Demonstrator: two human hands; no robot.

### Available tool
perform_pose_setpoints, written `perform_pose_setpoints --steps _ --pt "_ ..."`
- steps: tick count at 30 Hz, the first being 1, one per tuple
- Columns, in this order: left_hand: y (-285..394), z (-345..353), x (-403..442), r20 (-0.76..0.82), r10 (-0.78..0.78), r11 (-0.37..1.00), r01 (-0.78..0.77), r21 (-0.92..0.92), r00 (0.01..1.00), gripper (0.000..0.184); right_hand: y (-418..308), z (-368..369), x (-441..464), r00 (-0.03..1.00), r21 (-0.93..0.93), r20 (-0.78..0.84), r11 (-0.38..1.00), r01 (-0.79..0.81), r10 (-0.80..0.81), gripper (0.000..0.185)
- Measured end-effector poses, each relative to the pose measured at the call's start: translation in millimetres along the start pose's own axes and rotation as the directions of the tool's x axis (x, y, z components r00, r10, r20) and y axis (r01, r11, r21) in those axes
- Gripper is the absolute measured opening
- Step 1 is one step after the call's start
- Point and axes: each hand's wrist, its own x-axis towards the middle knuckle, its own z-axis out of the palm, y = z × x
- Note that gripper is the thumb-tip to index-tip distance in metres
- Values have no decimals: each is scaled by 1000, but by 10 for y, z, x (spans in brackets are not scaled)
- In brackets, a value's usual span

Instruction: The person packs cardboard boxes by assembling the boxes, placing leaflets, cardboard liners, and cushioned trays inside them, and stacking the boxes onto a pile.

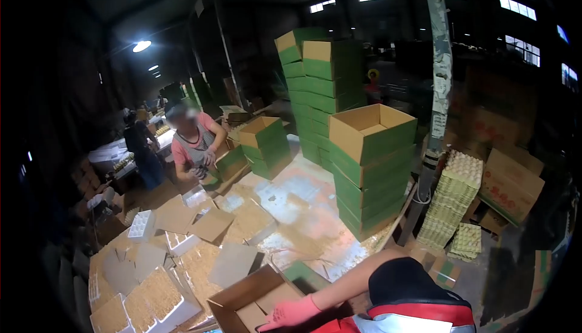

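My right hand (pixel 290 312), in a pink glove, reaches in from the lower right over an open cardboard box (pixel 239 296). Its visible fingers are stretched out and point left, low against the brown cardboard inside the box; the lower part of the hand is cut off by the frame edge. A green box flap (pixel 306 274) lies just beyond the hand. My left hand is not in view. Close by on the left, a grey cardboard sheet (pixel 233 264) rests over the grainy tan material in white trays (pixel 176 315).
Green cartons (pixel 373 181) stand stacked ahead, with a taller stack (pixel 318 90) behind. A post (pixel 441 72) rises at the right beside piled egg trays (pixel 451 193). Across the table, a person (pixel 197 139) in gloves handles a green carton. Another person (pixel 142 148) stands farther back.
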Motion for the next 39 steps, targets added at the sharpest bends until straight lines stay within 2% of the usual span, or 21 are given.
perform_pose_setpoints --steps 5,6,7,9,10,12,13,16,19,20,22,23,24,25,29,31,34,35,37,38,39 --pt "-402 72 37 -113 -23 995 11 -101 993 61 -42 65 -28 994 125 47 988 88 -95 51" --pt "-394 166 258 95 -108 902 57 429 990 62 15 56 -30 988 168 93 980 106 -123 54" --pt "-610 358 391 19 175 887 -166 430 984 58 133 12 -40 994 261 -22 959 110 -109 49" --pt "-402 537 418 -117 80 833 -2 553 990 58 595 -416 87 996 58 -49 996 -69 71 25" --pt "-560 458 515 -118 141 811 -46 583 983 59 754 -673 206 954 -24 -288 995 -97 86 32" --pt "-475 543 560 -136 81 775 23 631 987 58 1292 -445 45 880 -187 -259 873 -451 399 50" --pt "-512 508 666 -76 -6 871 42 490 997 56 1344 -573 47 813 -27 30 813 -581 582 52" --pt "-1154 231 1255 -35 59 847 -31 530 998 49 1550 -474 361 803 85 47 798 -596 594 57" --pt "-1350 267 1251 -19 195 564 -97 820 981 31 1404 -339 1501 823 434 -68 759 -485 564 62" --pt "-1615 319 1236 25 404 380 -192 905 915 22 1619 20 1934 781 591 -26 640 -491 624 71" --pt "-1587 273 1317 -51 490 512 -240 825 870 21 1651 444 2788 620 634 107 427 -645 777 88" --pt "-1432 327 1232 -151 350 795 -208 571 924 31 1999 1049 3074 668 778 168 319 -542 725 90" --pt "-1344 377 1216 -178 182 963 -139 232 967 47 2018 1244 3301 539 758 510 -55 -650 671 88" --pt "-1451 394 1301 -150 208 941 -156 301 966 53 2099 1728 3529 470 853 450 -210 -477 759 80" --pt "-1226 297 1132 -80 18 969 3 247 997 65 2337 2029 3336 404 866 408 -206 -456 819 52" --pt "-1686 202 1479 -19 87 958 -78 277 996 70 2082 1366 3198 501 881 450 -278 -382 739 44" --pt "-1670 147 1529 1 -9 939 8 345 1000 72 2180 878 2612 775 944 207 86 -318 597 33" --pt "-1505 170 1446 -19 -26 930 32 367 999 71 1933 378 2368 714 937 326 -114 -330 619 29" --pt "-1356 188 1368 -25 111 912 -92 400 993 62 1724 -246 1702 655 900 277 49 -433 703 42" --pt "-1396 176 1393 17 171 896 -163 414 985 56 1533 -685 1452 447 813 489 -206 -544 749 44" --pt "-1219 215 1309 27 159 961 -160 225 987 48 1565 -821 1033 629 905 191 113 -411 753 35"
